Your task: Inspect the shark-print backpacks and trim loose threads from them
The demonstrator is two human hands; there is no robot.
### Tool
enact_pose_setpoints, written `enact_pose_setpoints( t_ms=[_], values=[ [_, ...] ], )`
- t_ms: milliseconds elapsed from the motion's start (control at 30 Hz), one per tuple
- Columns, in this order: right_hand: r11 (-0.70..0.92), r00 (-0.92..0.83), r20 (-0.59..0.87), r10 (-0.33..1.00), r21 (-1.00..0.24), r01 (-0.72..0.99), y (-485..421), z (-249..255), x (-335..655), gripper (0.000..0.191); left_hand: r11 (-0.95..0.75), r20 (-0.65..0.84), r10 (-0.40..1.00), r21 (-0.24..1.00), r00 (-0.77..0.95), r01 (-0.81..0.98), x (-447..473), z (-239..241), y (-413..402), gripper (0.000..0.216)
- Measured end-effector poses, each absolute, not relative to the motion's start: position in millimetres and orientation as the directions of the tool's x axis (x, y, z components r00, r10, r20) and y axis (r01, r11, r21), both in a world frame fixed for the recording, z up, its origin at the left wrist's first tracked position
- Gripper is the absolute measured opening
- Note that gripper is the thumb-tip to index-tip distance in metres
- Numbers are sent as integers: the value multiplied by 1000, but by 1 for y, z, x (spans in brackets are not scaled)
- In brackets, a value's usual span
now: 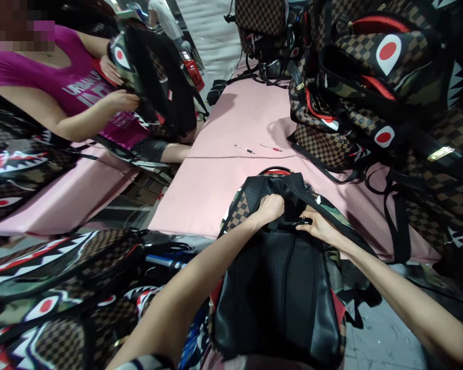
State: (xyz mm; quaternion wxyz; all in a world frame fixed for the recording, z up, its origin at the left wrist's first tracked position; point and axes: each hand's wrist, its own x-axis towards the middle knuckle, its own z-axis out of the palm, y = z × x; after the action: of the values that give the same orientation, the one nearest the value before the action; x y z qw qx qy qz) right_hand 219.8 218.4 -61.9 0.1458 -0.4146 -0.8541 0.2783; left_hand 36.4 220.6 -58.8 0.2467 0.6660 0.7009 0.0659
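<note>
A black backpack (pixel 281 288) with brown checkered and camouflage sides leans against the table edge in front of me, its padded back facing me. My left hand (pixel 270 209) is closed in a fist on the black fabric of its upper part. Beside it, my right hand (pixel 312 224) pinches the dark edge of an opening in the back panel. Something small and shiny shows at those fingertips, too small to name. Black shoulder straps run over the bag's top, where a red-lined handle (pixel 277 171) sticks up.
Two pens (pixel 245 149) lie on the pink tabletop (pixel 212 190). Backpacks (pixel 332 118) are piled along the right; more bags (pixel 73 308) lie at lower left. Across at left, a person in a magenta shirt (pixel 81 72) handles another backpack (pixel 158 82).
</note>
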Motion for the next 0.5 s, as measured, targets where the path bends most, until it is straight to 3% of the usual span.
enact_pose_setpoints(
  t_ms=[100, 233, 400, 500],
  values=[
    [468, -608, 16, 794, -654, 594, 220, -67, 221, 16, 54, -247, 966, 463, 70, 885, 28, -58, 207, 12],
    [408, -658, -38, 752, -757, 510, 226, -72, 224, 10, 110, -239, 971, 498, 14, 860, 23, -61, 184, 14],
    [415, -623, 41, 781, -780, 468, 239, -74, 226, 37, 212, -248, 964, 500, -97, 840, 28, -69, 176, 15],
    [426, -622, 35, 782, -758, 493, 241, -75, 224, 28, 223, -191, 970, 478, -147, 850, 30, -69, 178, 17]
  ],
)
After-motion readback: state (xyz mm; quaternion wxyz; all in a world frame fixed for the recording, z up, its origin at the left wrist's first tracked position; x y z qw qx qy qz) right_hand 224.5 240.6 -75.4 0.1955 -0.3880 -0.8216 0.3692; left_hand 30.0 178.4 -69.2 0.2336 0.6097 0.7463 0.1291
